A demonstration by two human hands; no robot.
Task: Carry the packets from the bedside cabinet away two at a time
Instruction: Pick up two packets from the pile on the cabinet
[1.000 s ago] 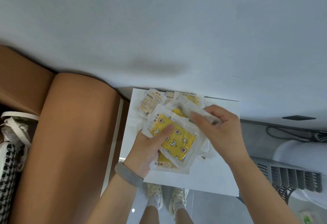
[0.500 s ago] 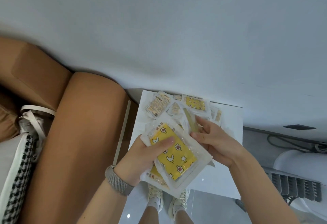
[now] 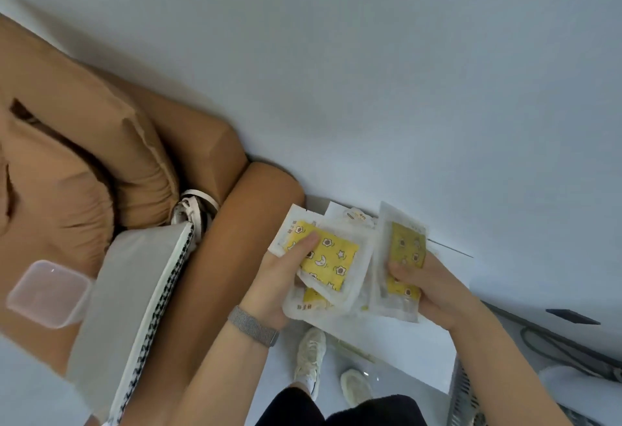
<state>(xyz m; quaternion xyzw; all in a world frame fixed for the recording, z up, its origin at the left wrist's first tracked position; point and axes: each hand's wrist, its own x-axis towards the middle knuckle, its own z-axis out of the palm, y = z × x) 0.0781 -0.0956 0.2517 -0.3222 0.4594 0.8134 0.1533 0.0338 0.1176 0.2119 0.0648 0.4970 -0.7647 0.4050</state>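
Both hands' packets hide most of the cabinet.

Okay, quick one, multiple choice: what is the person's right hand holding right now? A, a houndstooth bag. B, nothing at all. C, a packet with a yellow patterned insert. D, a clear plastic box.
C: the right hand has its thumb curled over a clear packet with a yellow patterned insert, held up beside the packets in the left hand; the clear plastic box sits far off on the brown bedding.
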